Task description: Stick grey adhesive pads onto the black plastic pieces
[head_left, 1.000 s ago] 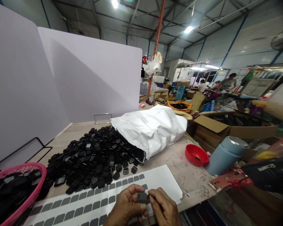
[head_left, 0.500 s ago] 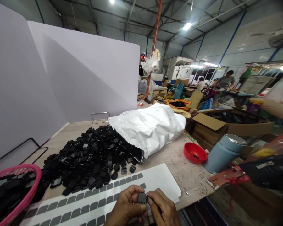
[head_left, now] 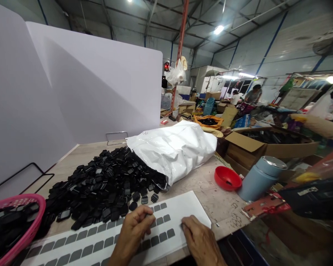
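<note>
My left hand (head_left: 135, 231) is over the white sheet (head_left: 184, 210), its thumb and fingers pinched together. A dark sliver shows at those fingertips, too small to name. My right hand (head_left: 201, 238) is lower right at the sheet's right part, fingers curled in and pressed together; what they hold, if anything, is hidden. Rows of dark grey rounded patches (head_left: 87, 251) line the sheet. Beyond it lies a big heap of small black plastic pieces (head_left: 100, 184), with a few loose ones (head_left: 144, 200) near the sheet's far edge.
A white plastic bag (head_left: 180, 147) spills black pieces onto the table. At left stands a pink basket (head_left: 40, 210) of black parts. On the right are a red bowl (head_left: 224, 181), a blue-grey flask (head_left: 259, 181) and a cardboard box (head_left: 280, 150). A white partition (head_left: 100, 85) rises behind.
My hands have moved apart: the left up and left over the sheet, the right slightly right. The small black piece held between them is no longer plainly visible.
</note>
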`<move>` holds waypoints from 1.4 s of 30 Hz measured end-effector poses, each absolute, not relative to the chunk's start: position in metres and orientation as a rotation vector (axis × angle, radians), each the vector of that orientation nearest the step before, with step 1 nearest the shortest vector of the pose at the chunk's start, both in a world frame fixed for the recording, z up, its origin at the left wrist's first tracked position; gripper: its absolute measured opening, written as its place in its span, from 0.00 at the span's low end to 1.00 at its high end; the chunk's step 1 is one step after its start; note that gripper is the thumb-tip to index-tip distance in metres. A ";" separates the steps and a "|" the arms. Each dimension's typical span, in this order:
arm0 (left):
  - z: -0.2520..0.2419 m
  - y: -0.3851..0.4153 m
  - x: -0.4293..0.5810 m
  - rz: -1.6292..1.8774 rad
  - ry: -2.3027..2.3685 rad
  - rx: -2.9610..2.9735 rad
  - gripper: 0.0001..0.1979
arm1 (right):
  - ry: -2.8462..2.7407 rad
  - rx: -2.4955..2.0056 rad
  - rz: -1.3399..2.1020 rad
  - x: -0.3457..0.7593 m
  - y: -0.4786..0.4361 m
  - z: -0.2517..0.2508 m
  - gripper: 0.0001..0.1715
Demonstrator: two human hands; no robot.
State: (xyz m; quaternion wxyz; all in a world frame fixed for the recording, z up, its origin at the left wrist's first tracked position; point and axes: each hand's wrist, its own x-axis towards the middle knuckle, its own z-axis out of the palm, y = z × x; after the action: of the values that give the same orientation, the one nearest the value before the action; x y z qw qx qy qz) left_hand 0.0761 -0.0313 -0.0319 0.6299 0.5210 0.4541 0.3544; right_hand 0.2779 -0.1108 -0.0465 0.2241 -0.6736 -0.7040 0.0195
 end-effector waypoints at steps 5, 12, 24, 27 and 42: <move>-0.039 -0.022 0.091 0.738 0.989 1.250 0.12 | -2.061 -2.035 0.004 0.280 -0.104 -0.035 0.12; -0.057 -0.021 0.118 0.616 0.906 1.422 0.04 | -2.142 -1.965 -0.139 0.262 -0.107 -0.041 0.12; -0.053 -0.022 0.122 0.611 0.930 1.305 0.07 | -1.923 -1.713 0.294 0.269 -0.104 -0.044 0.07; -0.045 -0.016 0.117 0.616 0.936 1.222 0.14 | -1.801 -1.590 0.655 0.275 -0.105 -0.032 0.06; -0.035 0.030 0.101 0.531 1.357 2.109 0.08 | -1.524 -1.649 0.903 0.297 -0.117 -0.036 0.11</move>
State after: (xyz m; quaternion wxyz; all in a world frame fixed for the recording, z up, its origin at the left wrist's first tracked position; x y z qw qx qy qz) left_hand 0.1006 0.0296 -0.0352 0.2850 0.7885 0.5075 0.1985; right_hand 0.2969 -0.1174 -0.0363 0.3529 -0.6373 -0.5893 0.3493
